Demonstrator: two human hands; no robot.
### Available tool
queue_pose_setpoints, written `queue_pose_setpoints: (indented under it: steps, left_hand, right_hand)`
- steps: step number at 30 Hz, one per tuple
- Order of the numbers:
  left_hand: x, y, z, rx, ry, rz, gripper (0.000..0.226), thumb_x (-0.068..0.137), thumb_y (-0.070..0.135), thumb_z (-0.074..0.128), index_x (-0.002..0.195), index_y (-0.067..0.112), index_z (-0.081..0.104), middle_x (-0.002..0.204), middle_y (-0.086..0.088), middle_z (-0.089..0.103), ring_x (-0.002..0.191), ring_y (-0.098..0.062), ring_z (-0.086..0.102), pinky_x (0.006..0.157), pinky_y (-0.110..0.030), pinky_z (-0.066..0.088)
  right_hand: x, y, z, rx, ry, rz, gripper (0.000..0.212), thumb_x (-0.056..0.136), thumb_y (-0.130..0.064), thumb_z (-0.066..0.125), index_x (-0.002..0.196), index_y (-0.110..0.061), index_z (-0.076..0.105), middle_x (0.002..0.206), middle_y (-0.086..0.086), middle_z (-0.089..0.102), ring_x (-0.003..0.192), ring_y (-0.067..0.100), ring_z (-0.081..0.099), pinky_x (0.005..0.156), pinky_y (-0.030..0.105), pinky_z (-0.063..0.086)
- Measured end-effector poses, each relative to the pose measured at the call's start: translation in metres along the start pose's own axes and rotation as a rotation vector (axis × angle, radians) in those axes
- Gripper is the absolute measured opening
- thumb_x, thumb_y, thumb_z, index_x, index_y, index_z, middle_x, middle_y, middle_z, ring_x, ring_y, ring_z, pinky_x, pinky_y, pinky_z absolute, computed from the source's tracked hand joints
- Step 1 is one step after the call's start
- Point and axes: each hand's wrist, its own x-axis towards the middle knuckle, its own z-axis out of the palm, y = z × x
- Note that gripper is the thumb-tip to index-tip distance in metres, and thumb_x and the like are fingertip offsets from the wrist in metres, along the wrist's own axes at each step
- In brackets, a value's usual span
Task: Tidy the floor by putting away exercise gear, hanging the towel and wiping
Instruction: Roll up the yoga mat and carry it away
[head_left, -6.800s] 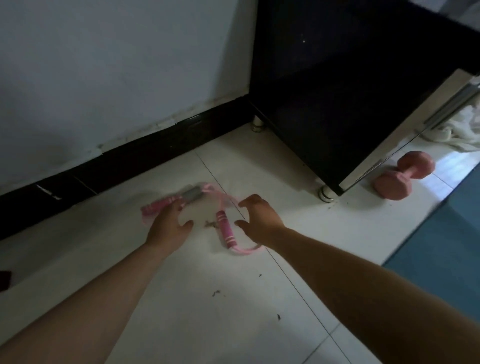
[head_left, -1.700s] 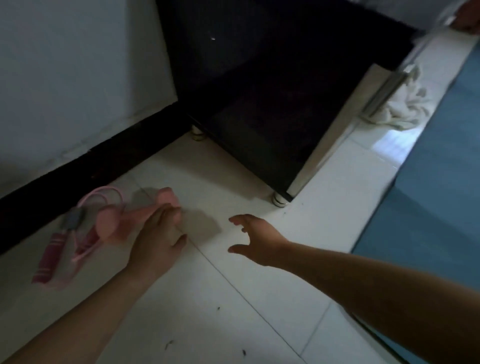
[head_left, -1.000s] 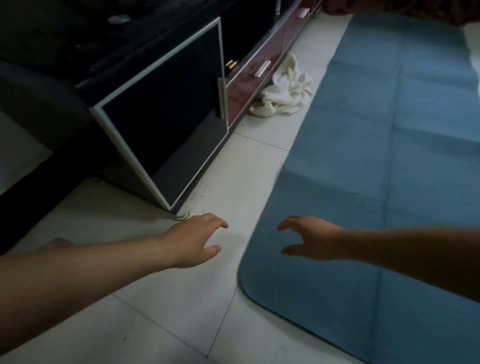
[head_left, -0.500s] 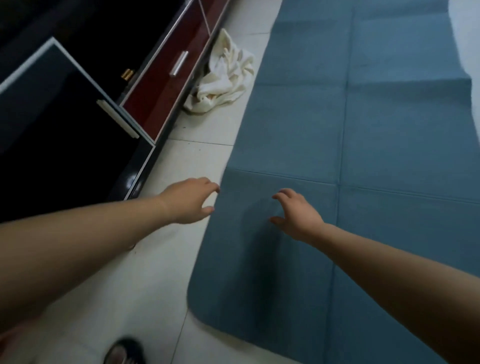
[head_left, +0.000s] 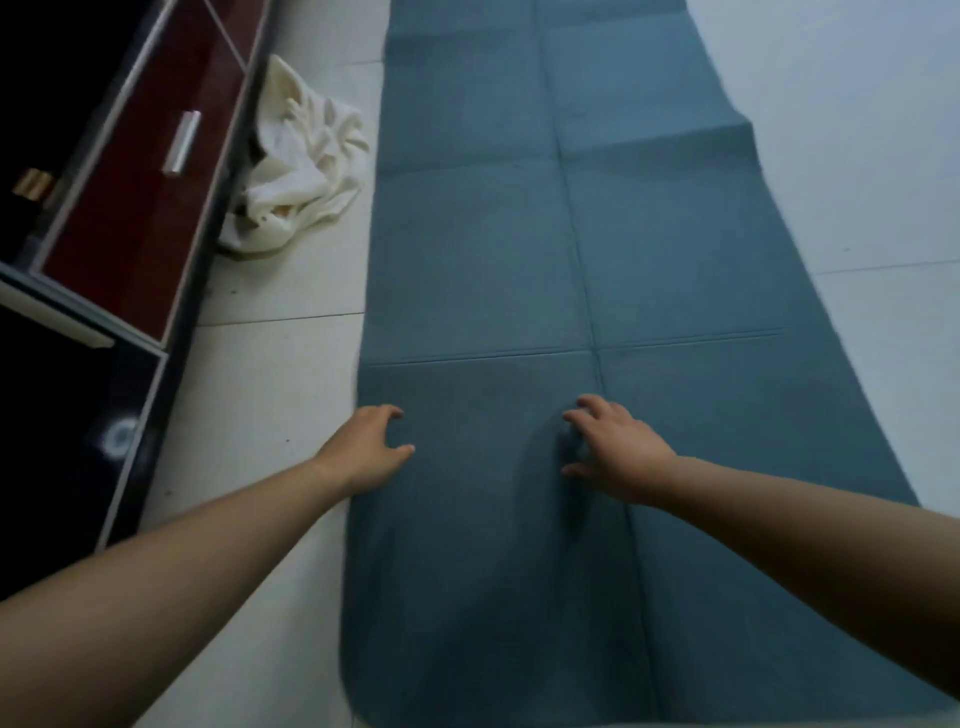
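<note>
White tiled floor (head_left: 270, 395), dim light, dark low cabinet with red drawer fronts (head_left: 130, 208) along the left side. Long blue-grey foam exercise mat (head_left: 519, 234) lies flat and fully unrolled on the tiles, fold creases visible across it. Crumpled cream towel (head_left: 296, 166) sits on the floor between cabinet and mat, touching the cabinet base, just beside the mat's left edge.

Left hand (head_left: 369, 452): grip apart, fingers curled, holding nothing, over the mat's left edge. Right hand (head_left: 613, 452): grip apart too, empty, over the mat's middle crease. Can't tell if either palm touches the mat.

Likely step: start folding or rolling the mat from the near end. Towel not hung, wiping not started.

Risks:
- hands sit ahead of the near edge; pulling from here would bunch the mat instead of folding on a crease
- uneven pull from the 2 hands, mat skews toward the towel and drags it
- smooth tile, mat may slide rather than fold
</note>
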Motion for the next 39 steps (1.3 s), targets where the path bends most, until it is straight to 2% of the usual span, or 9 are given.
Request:
queue_pose_setpoints:
  steps: [8, 12, 22, 25, 29, 31, 34, 36, 39]
  left_hand:
    - [0.024, -0.002, 0.009, -0.05, 0.068, -0.15, 0.061, 0.085, 0.033, 0.062, 0.137, 0.013, 0.037, 0.138, -0.018, 0.028, 0.121, -0.039, 0.041, 0.105, -0.039, 0.035]
    - [0.017, -0.012, 0.008, -0.098, 0.041, -0.145, 0.065, 0.084, 0.031, 0.063, 0.139, 0.014, 0.033, 0.144, -0.017, 0.02, 0.127, -0.037, 0.037, 0.109, -0.039, 0.031]
    - [-0.002, -0.036, 0.013, -0.298, 0.01, -0.17, 0.077, 0.081, 0.029, 0.069, 0.144, 0.015, 0.026, 0.146, -0.012, 0.033, 0.132, -0.027, 0.039, 0.108, -0.036, 0.035]
    - [-0.019, -0.037, 0.018, -0.125, -0.001, -0.068, 0.077, 0.082, 0.03, 0.066, 0.145, 0.017, 0.024, 0.148, -0.011, 0.026, 0.134, -0.026, 0.035, 0.11, -0.032, 0.031]
    - [-0.053, -0.03, 0.039, 0.28, -0.088, 0.291, 0.075, 0.087, 0.036, 0.056, 0.148, 0.023, 0.015, 0.157, -0.004, 0.001, 0.143, -0.024, 0.014, 0.115, -0.034, 0.023]
    - [-0.066, -0.026, 0.055, 0.357, -0.185, 0.418, 0.074, 0.088, 0.036, 0.054, 0.149, 0.025, 0.012, 0.158, -0.001, -0.004, 0.145, -0.021, 0.008, 0.117, -0.032, 0.018]
    - [-0.079, -0.018, 0.075, 0.425, -0.255, 0.497, 0.077, 0.088, 0.035, 0.052, 0.149, 0.022, 0.007, 0.157, -0.001, -0.013, 0.146, -0.02, -0.004, 0.117, -0.032, 0.012]
    - [-0.084, -0.013, 0.084, 0.435, -0.203, 0.526, 0.082, 0.086, 0.034, 0.057, 0.149, 0.012, 0.01, 0.158, -0.008, -0.008, 0.146, -0.025, 0.0, 0.116, -0.034, 0.013]
    - [-0.092, -0.001, 0.092, 0.425, -0.164, 0.538, 0.086, 0.081, 0.034, 0.063, 0.147, 0.004, 0.016, 0.157, -0.015, 0.004, 0.144, -0.032, 0.013, 0.114, -0.037, 0.016]
  right_hand:
    - [-0.007, -0.006, -0.002, 0.019, -0.059, 0.083, 0.072, 0.083, -0.041, 0.065, 0.141, -0.014, 0.031, 0.151, 0.008, 0.018, 0.137, 0.029, 0.024, 0.108, 0.046, 0.033]
    - [0.006, -0.012, -0.001, -0.018, -0.043, 0.042, 0.077, 0.083, -0.041, 0.065, 0.143, -0.015, 0.026, 0.154, 0.007, 0.012, 0.139, 0.029, 0.019, 0.109, 0.046, 0.033]
    - [0.026, -0.028, 0.012, -0.056, -0.082, -0.028, 0.086, 0.081, -0.048, 0.065, 0.147, -0.02, 0.018, 0.156, 0.003, 0.0, 0.142, 0.031, 0.004, 0.11, 0.049, 0.03]
    - [0.007, -0.019, 0.023, -0.109, -0.091, -0.11, 0.087, 0.083, -0.051, 0.061, 0.149, -0.021, 0.013, 0.158, 0.002, -0.004, 0.144, 0.027, 0.0, 0.115, 0.045, 0.02]
    - [-0.034, -0.006, 0.05, -0.179, -0.127, -0.181, 0.089, 0.084, -0.058, 0.053, 0.15, -0.025, 0.003, 0.157, 0.0, -0.014, 0.145, 0.023, -0.01, 0.119, 0.042, 0.005]
    - [-0.056, -0.003, 0.067, -0.183, -0.093, -0.206, 0.089, 0.081, -0.063, 0.052, 0.15, -0.024, 0.01, 0.158, 0.003, -0.003, 0.145, 0.025, -0.003, 0.117, 0.044, 0.01]
    - [-0.082, -0.001, 0.091, -0.194, -0.031, -0.202, 0.083, 0.07, -0.071, 0.039, 0.138, -0.024, 0.035, 0.145, 0.008, 0.042, 0.134, 0.025, 0.033, 0.1, 0.043, 0.038]
    - [-0.097, -0.004, 0.101, -0.146, -0.006, -0.175, 0.08, 0.068, -0.072, 0.034, 0.134, -0.027, 0.039, 0.141, 0.006, 0.048, 0.13, 0.023, 0.04, 0.097, 0.041, 0.042]
    - [-0.115, -0.005, 0.115, -0.042, -0.006, -0.192, 0.081, 0.07, -0.067, 0.046, 0.138, -0.024, 0.038, 0.149, 0.007, 0.037, 0.136, 0.024, 0.024, 0.105, 0.045, 0.031]
